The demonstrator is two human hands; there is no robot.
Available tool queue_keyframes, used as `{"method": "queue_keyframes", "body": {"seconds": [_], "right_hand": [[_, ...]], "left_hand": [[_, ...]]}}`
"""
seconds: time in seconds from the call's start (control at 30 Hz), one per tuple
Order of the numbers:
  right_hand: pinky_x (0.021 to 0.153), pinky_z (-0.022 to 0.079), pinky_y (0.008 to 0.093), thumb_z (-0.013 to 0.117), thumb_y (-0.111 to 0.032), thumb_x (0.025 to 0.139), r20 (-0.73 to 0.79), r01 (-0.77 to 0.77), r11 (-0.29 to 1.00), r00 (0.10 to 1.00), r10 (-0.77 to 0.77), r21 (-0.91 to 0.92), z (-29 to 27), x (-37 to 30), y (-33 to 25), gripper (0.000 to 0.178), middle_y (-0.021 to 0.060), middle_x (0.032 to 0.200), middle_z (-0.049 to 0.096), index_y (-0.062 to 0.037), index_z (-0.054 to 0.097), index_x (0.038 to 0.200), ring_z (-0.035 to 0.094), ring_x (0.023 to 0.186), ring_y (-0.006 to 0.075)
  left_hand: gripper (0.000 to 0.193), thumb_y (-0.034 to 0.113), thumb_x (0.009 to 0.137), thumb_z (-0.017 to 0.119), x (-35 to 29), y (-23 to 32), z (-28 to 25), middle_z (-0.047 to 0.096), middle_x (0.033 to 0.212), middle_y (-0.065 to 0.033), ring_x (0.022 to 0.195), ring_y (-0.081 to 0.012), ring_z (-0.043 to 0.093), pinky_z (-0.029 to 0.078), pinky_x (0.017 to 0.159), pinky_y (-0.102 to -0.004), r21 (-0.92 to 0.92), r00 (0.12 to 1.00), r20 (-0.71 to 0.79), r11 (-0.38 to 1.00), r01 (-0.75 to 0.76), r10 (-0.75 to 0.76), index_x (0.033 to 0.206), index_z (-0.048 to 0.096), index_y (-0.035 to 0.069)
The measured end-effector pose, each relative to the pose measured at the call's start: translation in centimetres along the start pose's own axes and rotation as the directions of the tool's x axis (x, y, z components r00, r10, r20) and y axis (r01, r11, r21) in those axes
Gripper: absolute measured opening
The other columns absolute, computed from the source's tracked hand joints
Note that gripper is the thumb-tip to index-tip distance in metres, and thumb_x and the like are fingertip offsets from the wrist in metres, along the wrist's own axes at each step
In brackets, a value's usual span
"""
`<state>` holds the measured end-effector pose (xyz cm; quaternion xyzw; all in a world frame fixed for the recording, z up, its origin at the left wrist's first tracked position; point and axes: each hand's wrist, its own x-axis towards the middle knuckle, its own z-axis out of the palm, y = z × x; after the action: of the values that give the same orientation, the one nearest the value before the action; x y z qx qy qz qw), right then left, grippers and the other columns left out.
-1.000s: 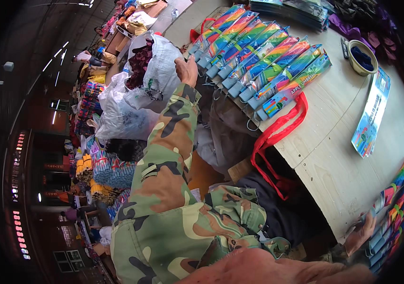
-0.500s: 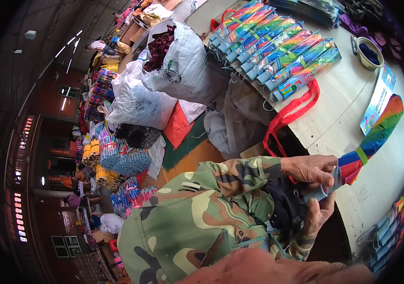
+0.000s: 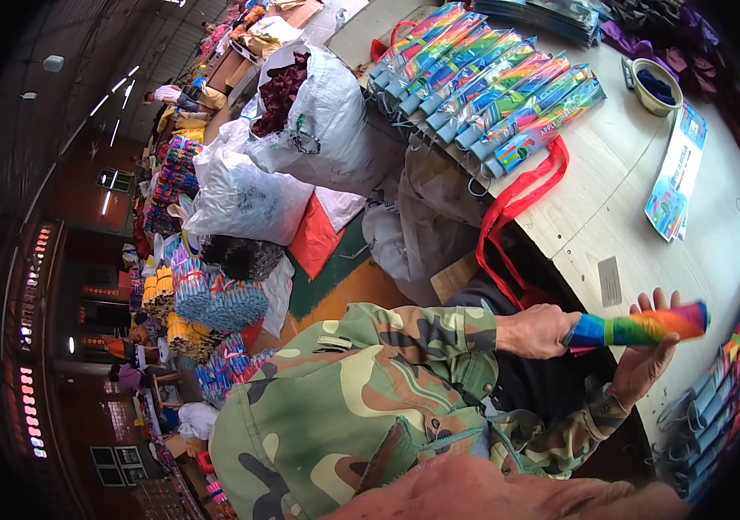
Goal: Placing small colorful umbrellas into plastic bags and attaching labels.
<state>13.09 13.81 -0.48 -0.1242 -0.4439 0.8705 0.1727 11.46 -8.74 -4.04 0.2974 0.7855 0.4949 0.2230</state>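
A folded rainbow umbrella (image 3: 638, 328), bound by a green strap, lies level in front of me, with its far end blurred. Its near end, at the blue part of the cloth, is in the closed fist of my left hand (image 3: 536, 331), which hides the handle. My right hand (image 3: 641, 368) is under and behind the umbrella, fingers spread upward and thumb apart, so the cloth crosses its palm. On the tabletop (image 3: 595, 225) beyond, printed card sleeves (image 3: 678, 173) lie in a small pile. A small grey printed slip (image 3: 610, 281) is closer to my hands.
Several packed rainbow umbrellas (image 3: 491, 91) form a row at the table's far left, beside a red strap (image 3: 517, 217). More umbrellas (image 3: 708, 416) stand at the right. A bowl (image 3: 656, 87) holds something dark blue. White sacks (image 3: 326, 121) stand left of the table.
The umbrella has swung down from slanting up and right to nearly level. My right hand has left the handle end and opened along the cloth. My left hand is now a fist around the near end.
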Motion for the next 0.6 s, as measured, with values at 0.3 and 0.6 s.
{"method": "queue_keyframes", "body": {"seconds": [0.3,0.6], "right_hand": [[0.059,0.049,0.029,0.06,-0.008,0.107,0.215,0.049,0.822,0.955,-0.205,0.567,-2.1,1.3,-2.6,0.034,0.0019,0.08,0.046,0.0053,0.048,0.137,0.049,0.06,0.0121],[0.065,0.049,0.0275,0.068,-0.015,0.106,-0.089,0.099,0.991,0.992,-0.091,0.086,3.0,1.4,-2.0,0.045,0.0033,0.08,0.055,0.0082,0.051,0.141,0.057,0.063,0.0126]], "left_hand": [[0.067,0.036,0.087,0.09,0.5,2.5,-1.4,0.071,0.086,-0.016,0.069,-0.0295,0.074,0.058,0.061,-0.0446,-0.581,0.896,0.442,0.753,0.309,-0.027,0.125,0.05,-0.003],[0.029,0.024,0.097,0.068,-0.2,0.8,3.8,0.067,0.072,-0.0175,0.07,-0.0395,0.072,0.057,0.061,-0.0464,0.261,0.996,0.069,0.962,-0.079,0.063,0.107,0.059,-0.002]]}}
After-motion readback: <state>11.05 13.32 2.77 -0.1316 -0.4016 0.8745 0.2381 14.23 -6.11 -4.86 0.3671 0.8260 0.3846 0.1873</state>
